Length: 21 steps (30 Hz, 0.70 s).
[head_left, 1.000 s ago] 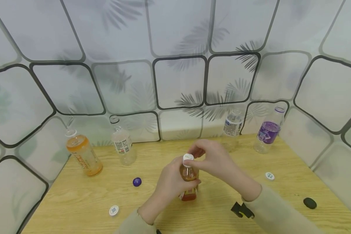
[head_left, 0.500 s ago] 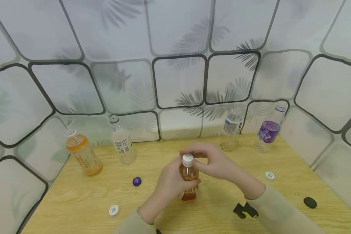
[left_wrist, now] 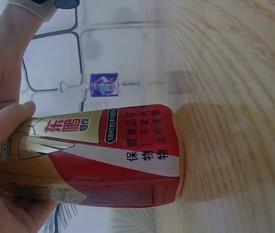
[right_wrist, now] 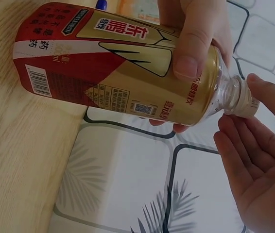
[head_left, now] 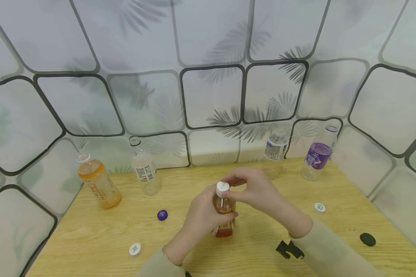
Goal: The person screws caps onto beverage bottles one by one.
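Note:
A red and gold drink bottle (left_wrist: 98, 155) with a white cap (head_left: 223, 187) stands upright on the wooden table. My left hand (head_left: 204, 211) grips its body, thumb across the front and fingers wrapped behind. From the right, my right hand (head_left: 251, 188) pinches the cap between thumb and fingers. In the right wrist view the cap (right_wrist: 247, 99) sits on the bottle neck, its thumb (right_wrist: 261, 87) on one side and fingertips (right_wrist: 227, 126) at the other. The clear bottle shoulder shows above the label.
Uncapped-looking bottles stand behind: an orange-tinted one (head_left: 98, 181), a clear one (head_left: 145, 173), another clear one (head_left: 276, 150) and a purple-labelled one (head_left: 318, 156). Loose caps lie about: purple (head_left: 162, 215), white (head_left: 135, 249), white (head_left: 320, 207), black (head_left: 368, 239). A patterned curtain borders the table.
My right thumb and fingers loosened from the cap half a second ago, shifting round it. Now the thumb lies against its front again. The left hand and bottle stay put.

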Each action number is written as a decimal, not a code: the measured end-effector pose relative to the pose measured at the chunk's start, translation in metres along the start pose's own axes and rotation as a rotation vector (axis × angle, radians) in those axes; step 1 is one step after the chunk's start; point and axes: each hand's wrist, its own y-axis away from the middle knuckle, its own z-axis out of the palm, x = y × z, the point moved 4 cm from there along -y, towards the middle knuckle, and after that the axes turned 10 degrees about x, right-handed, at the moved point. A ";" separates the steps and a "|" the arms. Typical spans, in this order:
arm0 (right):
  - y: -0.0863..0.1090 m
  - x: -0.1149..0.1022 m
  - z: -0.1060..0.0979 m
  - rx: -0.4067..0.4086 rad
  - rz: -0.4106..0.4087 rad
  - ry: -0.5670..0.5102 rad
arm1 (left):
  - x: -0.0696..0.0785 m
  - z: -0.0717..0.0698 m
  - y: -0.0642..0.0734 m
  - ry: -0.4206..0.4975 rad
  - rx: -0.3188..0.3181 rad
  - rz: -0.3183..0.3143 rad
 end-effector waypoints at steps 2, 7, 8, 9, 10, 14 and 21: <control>0.001 -0.001 0.001 0.025 0.017 0.020 | 0.000 0.000 0.000 -0.004 0.002 0.002; 0.003 0.000 0.003 0.036 0.031 0.043 | 0.000 0.000 0.000 -0.011 0.000 0.006; 0.003 0.000 0.002 0.031 0.020 0.042 | 0.000 0.001 0.000 -0.009 -0.002 0.006; 0.004 0.001 0.002 0.023 0.005 0.036 | 0.000 0.001 -0.001 -0.008 -0.005 0.005; 0.004 0.002 0.001 0.011 -0.013 0.020 | 0.000 0.001 -0.001 -0.007 -0.009 0.003; 0.003 0.003 0.001 -0.065 -0.078 -0.108 | 0.000 0.001 -0.001 0.002 -0.013 0.001; -0.001 0.006 0.006 -0.200 -0.053 -0.297 | -0.001 0.000 -0.001 0.008 -0.010 0.033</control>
